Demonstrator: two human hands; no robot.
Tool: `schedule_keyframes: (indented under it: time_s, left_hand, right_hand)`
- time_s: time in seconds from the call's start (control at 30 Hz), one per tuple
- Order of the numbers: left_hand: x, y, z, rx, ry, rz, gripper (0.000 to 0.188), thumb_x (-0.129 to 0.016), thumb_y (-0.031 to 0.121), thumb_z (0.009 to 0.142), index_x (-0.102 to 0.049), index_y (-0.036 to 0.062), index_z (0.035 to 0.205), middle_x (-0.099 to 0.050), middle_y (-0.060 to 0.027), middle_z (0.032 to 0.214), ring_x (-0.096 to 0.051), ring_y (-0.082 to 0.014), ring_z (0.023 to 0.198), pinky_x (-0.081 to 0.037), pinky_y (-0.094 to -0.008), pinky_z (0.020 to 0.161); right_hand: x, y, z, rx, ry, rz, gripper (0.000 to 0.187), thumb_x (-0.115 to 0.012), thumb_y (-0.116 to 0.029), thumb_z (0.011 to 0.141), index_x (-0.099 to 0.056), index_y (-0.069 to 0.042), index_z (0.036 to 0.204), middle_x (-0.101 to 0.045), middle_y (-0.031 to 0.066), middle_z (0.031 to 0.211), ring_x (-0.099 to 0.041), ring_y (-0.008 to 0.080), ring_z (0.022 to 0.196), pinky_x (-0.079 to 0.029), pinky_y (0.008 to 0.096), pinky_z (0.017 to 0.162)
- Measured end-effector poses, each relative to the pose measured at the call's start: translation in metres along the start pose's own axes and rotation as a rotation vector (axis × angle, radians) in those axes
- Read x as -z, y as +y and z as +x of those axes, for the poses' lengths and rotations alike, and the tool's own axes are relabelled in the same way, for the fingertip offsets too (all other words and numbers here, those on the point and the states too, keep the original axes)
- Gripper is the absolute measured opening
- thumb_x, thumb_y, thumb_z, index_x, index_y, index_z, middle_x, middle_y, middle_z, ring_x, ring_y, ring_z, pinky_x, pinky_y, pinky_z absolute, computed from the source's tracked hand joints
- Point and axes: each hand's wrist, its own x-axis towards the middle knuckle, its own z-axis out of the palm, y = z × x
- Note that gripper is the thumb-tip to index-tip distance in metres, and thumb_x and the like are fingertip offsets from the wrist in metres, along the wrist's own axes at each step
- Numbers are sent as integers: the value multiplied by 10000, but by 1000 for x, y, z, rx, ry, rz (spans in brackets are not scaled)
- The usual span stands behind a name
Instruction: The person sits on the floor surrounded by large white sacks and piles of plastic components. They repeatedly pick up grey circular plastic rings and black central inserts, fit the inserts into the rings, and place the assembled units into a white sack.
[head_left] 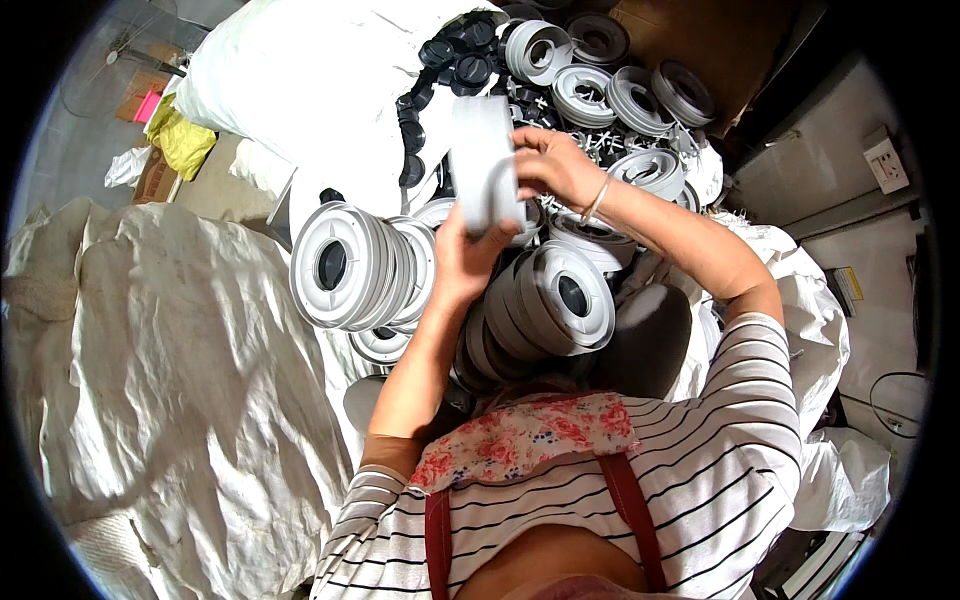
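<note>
Up in front of me I hold a white round plastic housing (483,150), its smooth side wall turned to view. My left hand (470,255) grips its lower edge, thumb against the wall. On the right side, my right hand (560,170) has its fingers curled over the rim; what the fingertips touch inside is hidden. Beside my left forearm leans a stack of white round housings (345,265) with dark centre holes. Another stack of similar housings (565,300) lies across my lap, between my arms.
Black round caps (470,70) and small white cross-shaped parts (605,148) lie in a heap beyond my hands, among loose housings (640,100). A large white sack (300,80) bulges at the far left. White sheeting (190,380) covers the left side. A wall socket (884,162) is on the right.
</note>
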Motion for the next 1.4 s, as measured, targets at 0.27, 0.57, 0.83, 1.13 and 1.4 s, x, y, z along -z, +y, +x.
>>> schedule_keyframes:
  time_s: [0.27, 0.57, 0.83, 1.13, 1.4]
  left_hand:
    - [2, -24, 4, -69, -110, 184, 671, -674, -64, 721, -414, 22, 1334, -441, -167, 1335, -415, -325, 1251, -367, -366, 1015]
    - [-6, -60, 23, -345, -305, 889, 484, -681, 83, 738, -543, -3, 1195, -544, -208, 1180, -487, -349, 1142, -334, -439, 1011]
    - [-11, -47, 42, 54, -29, 375, 329, -641, 152, 832, -600, -25, 1105, -645, -153, 1060, -610, -215, 961, -426, -327, 910]
    - [-6, -47, 69, 85, 241, -676, 487, -480, 142, 915, -319, -44, 1335, -498, -194, 1233, -517, -267, 1119, -407, -363, 964]
    - [5, -24, 48, 45, 408, -691, 277, -543, 143, 882, -542, -10, 1113, -622, -96, 987, -586, -162, 889, -462, -308, 816]
  right_hand:
    - [29, 35, 10, -175, 43, 382, 343, -474, -324, 931, -580, -38, 1087, -640, 93, 961, -643, 178, 813, -550, 351, 726]
    - [183, 85, 100, 137, 660, -1487, 559, -625, -417, 820, -491, -28, 1197, -570, 174, 1109, -531, 336, 1070, -432, 408, 904]
    - [220, 98, 118, -76, 493, -1843, 529, -607, -363, 808, -472, 17, 1150, -552, 192, 1106, -490, 330, 1081, -320, 434, 979]
    - [111, 24, 86, -108, -299, 434, 498, -385, -440, 948, -602, 4, 1014, -654, 171, 756, -641, 248, 587, -551, 383, 603]
    - [138, 159, 259, 262, 434, -1182, 523, -527, -314, 837, -446, 13, 1238, -497, 259, 1219, -489, 398, 1114, -394, 452, 950]
